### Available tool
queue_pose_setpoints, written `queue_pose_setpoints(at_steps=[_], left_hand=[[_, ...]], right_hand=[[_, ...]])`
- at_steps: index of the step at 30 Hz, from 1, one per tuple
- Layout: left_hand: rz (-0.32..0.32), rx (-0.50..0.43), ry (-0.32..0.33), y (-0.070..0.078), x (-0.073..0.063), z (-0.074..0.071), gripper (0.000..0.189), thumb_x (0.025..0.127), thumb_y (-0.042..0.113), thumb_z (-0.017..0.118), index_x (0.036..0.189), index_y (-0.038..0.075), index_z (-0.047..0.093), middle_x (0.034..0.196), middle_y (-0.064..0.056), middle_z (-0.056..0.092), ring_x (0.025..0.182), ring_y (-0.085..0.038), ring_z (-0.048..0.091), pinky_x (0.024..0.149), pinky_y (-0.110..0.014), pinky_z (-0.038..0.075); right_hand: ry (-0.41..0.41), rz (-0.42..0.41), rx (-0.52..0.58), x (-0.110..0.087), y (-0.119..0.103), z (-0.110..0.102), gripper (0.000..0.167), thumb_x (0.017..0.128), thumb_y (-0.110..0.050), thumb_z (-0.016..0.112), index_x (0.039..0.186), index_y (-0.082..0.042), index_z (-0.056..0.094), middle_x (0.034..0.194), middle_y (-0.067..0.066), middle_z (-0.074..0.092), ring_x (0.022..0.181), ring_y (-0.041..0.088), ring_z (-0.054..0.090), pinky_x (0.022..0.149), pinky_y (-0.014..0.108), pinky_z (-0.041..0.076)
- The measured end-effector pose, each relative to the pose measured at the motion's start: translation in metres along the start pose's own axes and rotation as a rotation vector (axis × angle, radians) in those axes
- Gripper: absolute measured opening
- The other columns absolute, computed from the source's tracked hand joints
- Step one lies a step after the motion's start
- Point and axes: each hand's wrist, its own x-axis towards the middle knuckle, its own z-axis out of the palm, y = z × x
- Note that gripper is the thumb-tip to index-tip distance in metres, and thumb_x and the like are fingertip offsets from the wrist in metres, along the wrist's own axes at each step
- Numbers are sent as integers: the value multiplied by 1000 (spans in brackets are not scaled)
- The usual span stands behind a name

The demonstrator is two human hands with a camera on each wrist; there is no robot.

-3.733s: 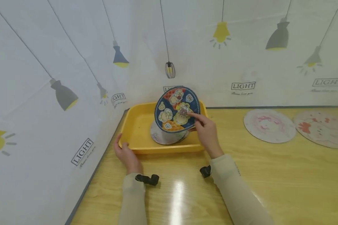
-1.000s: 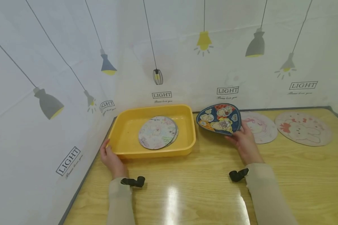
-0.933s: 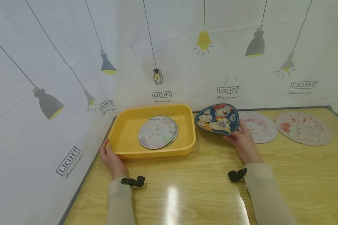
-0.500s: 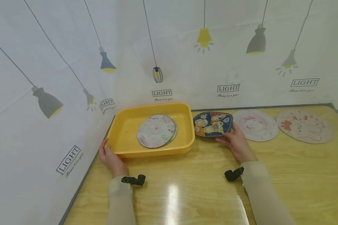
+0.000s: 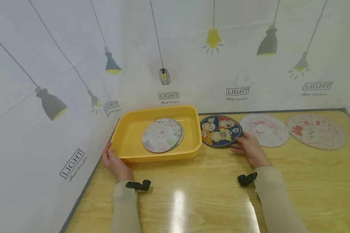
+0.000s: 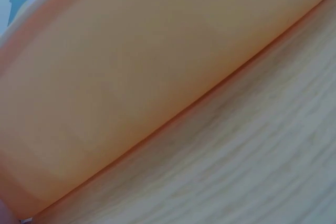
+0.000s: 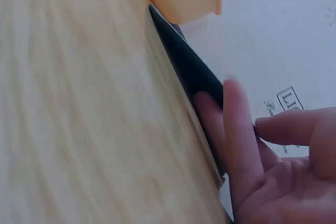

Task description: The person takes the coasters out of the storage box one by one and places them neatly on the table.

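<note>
My right hand [image 5: 250, 149] holds a round dark-blue mouse pad [image 5: 221, 131] with bear pictures at its right edge, just right of the tray. In the right wrist view, the pad's black underside [image 7: 189, 69] is tilted off the table; fingers lie beneath it and the thumb is at its edge. My left hand [image 5: 116, 165] grips the front left corner of the yellow tray [image 5: 128, 142]. The left wrist view shows only the tray's outer wall [image 6: 131, 72] and the table. Inside the tray lie stacked round pads, a pale floral one [image 5: 161, 136] on top.
Right of the blue pad, a white round pad [image 5: 263, 129] with a pink drawing and a pinkish bunny pad [image 5: 316, 132] lie flat along the table's back edge. A lamp-printed wall covering [image 5: 192, 71] rises behind and at left. The wooden table [image 5: 198, 187] extends in front.
My right hand has carried the blue pad out from above the tray to its right, then lowered it leftward beside the tray. The left hand stays on the tray's corner.
</note>
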Motion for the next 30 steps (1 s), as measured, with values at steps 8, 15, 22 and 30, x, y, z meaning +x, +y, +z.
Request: queue_pose_setpoints(at_steps=[8, 15, 22, 30], left_hand=[[-22, 2, 23, 4, -3, -7, 29, 91, 10, 39, 115, 11, 56, 126, -2, 45, 114, -21, 44, 94, -35, 36], [-28, 5, 8, 3, -5, -3, 30, 91, 10, 37, 116, 11, 54, 126, -2, 45, 113, -21, 45, 93, -35, 37], [-15, 17, -18, 2, -3, 3, 31, 91, 10, 37, 117, 12, 54, 126, -2, 45, 113, -21, 45, 93, -34, 37], [-20, 34, -18, 1, -2, 6, 30, 92, 11, 38, 117, 14, 55, 126, -1, 45, 113, -20, 46, 92, -33, 38]], right_hand=[[-9, 77, -57, -1, 1, 0, 51, 95, -11, 36, 141, -3, 17, 119, 28, 48, 99, 30, 57, 77, 35, 48], [-54, 103, -62, -5, -3, -4, 47, 96, -14, 35, 136, 4, 20, 116, 34, 46, 99, 32, 57, 81, 36, 46], [-75, 122, 5, -6, -8, -7, 53, 96, -16, 36, 140, 0, 11, 117, 34, 44, 100, 35, 56, 84, 37, 44], [-85, 154, 29, -3, -14, -9, 63, 96, -24, 35, 142, -3, -3, 121, 37, 41, 100, 35, 56, 85, 40, 43]])
